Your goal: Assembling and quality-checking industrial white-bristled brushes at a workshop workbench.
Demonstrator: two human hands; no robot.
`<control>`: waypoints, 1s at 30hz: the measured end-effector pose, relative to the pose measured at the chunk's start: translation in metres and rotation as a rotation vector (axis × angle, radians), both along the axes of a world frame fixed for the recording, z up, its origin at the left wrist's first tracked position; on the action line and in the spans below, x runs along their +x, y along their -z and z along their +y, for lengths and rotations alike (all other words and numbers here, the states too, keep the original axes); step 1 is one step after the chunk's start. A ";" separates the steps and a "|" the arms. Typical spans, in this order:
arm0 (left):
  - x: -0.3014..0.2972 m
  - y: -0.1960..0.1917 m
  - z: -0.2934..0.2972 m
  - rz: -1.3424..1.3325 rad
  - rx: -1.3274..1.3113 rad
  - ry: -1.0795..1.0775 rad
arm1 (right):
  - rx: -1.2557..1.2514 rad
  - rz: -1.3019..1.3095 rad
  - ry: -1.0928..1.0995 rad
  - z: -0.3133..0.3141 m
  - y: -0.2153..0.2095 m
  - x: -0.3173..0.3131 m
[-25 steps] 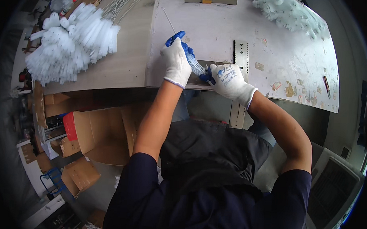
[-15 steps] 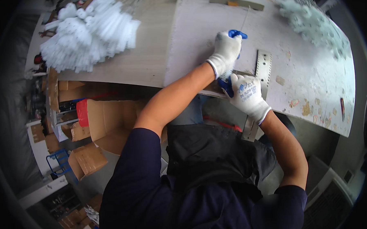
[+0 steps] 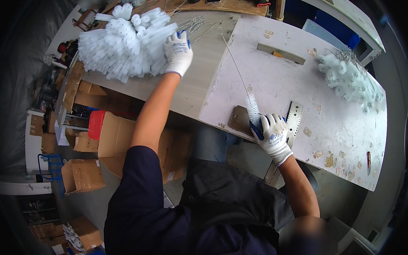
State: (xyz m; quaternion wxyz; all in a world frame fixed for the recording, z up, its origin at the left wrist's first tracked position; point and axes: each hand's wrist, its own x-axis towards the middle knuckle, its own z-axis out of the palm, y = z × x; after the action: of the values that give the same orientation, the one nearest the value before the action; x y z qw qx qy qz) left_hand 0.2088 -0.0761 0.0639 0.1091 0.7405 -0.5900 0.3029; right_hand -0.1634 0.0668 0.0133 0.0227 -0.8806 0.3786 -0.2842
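My right hand (image 3: 273,136), in a white glove with a blue palm, is closed round the lower end of a bottle brush (image 3: 252,107) near the table's front edge. The brush's white bristles show beyond the fingers, and its thin wire stem (image 3: 234,60) runs up and left to a small loop. At the right edge of a large heap of white brushes (image 3: 121,46) is my left hand (image 3: 178,55), gloved alike. Its fingers look apart, touching or just above the heap; their tips are partly hidden. Beneath the held brush lies a dark metal block (image 3: 240,120).
A perforated metal strip (image 3: 295,120) lies beside my right hand. Farther off are a grey bar (image 3: 280,54) and a second pile of brushes (image 3: 349,79). A red-and-dark slim tool (image 3: 368,163) rests at the right. Open cardboard boxes (image 3: 121,142) stand below the table.
My left hand has moved from beside the right hand over to the heap at the left. My right hand keeps the brush, whose wire stem now shows at full length. The view has shifted.
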 end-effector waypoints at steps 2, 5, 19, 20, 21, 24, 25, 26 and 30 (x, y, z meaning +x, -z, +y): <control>0.017 -0.001 -0.014 -0.059 0.306 -0.174 | 0.037 -0.050 0.009 0.002 -0.003 -0.007; 0.004 0.000 -0.034 -0.222 0.460 -0.163 | 0.088 -0.086 0.054 0.002 -0.003 -0.015; 0.074 -0.021 -0.041 0.046 0.428 0.060 | 0.012 -0.534 0.620 -0.047 -0.044 -0.184; 0.063 -0.022 -0.037 0.051 0.431 0.076 | -0.021 -0.505 0.717 -0.062 -0.043 -0.216; 0.047 -0.034 -0.025 0.144 0.455 0.103 | -0.054 -0.436 0.806 -0.075 -0.057 -0.238; 0.018 -0.044 0.008 0.369 0.417 0.151 | -0.076 -0.217 0.964 -0.116 -0.096 -0.292; 0.006 -0.038 0.016 0.533 0.350 0.223 | -0.117 -0.118 1.026 -0.127 -0.098 -0.311; -0.007 -0.034 0.023 0.694 0.280 0.291 | 0.022 -0.054 1.065 -0.136 -0.105 -0.326; -0.070 -0.021 0.056 1.455 0.244 0.374 | -0.262 0.011 1.179 -0.143 -0.097 -0.327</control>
State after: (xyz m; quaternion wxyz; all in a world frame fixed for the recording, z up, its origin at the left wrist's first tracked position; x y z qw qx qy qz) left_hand 0.1386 -0.0197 0.0849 0.4372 0.6481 -0.5143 -0.3525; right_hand -0.4906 -0.0761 0.1108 -0.2492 -0.5191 0.7650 -0.2884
